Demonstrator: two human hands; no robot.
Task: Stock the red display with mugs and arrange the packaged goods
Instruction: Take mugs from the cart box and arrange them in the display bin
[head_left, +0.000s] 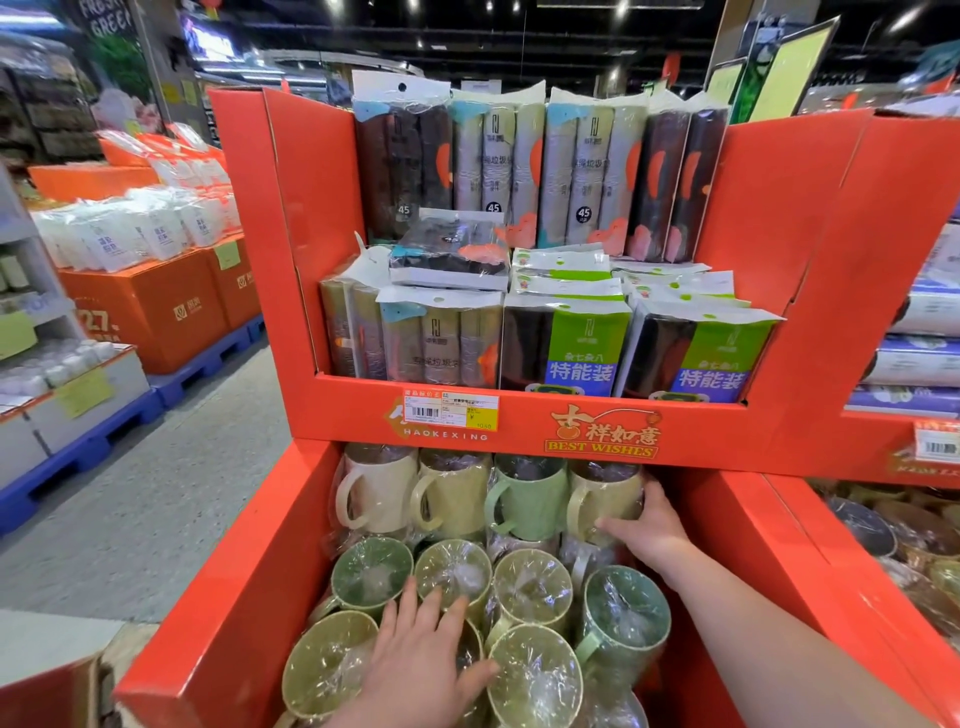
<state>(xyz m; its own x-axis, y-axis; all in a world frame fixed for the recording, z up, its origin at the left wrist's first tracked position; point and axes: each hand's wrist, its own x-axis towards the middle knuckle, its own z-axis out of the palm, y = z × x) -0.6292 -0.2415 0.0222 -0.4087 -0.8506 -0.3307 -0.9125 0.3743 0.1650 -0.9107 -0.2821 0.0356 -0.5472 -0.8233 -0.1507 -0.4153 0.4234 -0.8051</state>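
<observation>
Mugs (530, 587): in the lower bin of the red display (311, 260). Back row upright, handles to the left; front rows show their mouths to the camera.
- Each is film-wrapped, so likely slick.
- Walls look stiff. Probably light plastic, though ceramic cannot be ruled out, so treat as breakable.
- Best hold is round the body or through the handle, never by the film alone.

Right hand (649, 525): fingers and thumb wrapped round the right-end yellow mug (602, 493) in the back row.

Left hand (421, 660): fingers straight and spread, resting flat on a front mug.

Packaged goods (566, 353): upper shelf, soft roll packs.

Legible:
- Display lip: "BEST WISHES", "HAOKEXING", "吉祥如意".
- Green packs: "特能装".
- Rolls: "45".
- Price tag (451, 410): digits blurred.
</observation>
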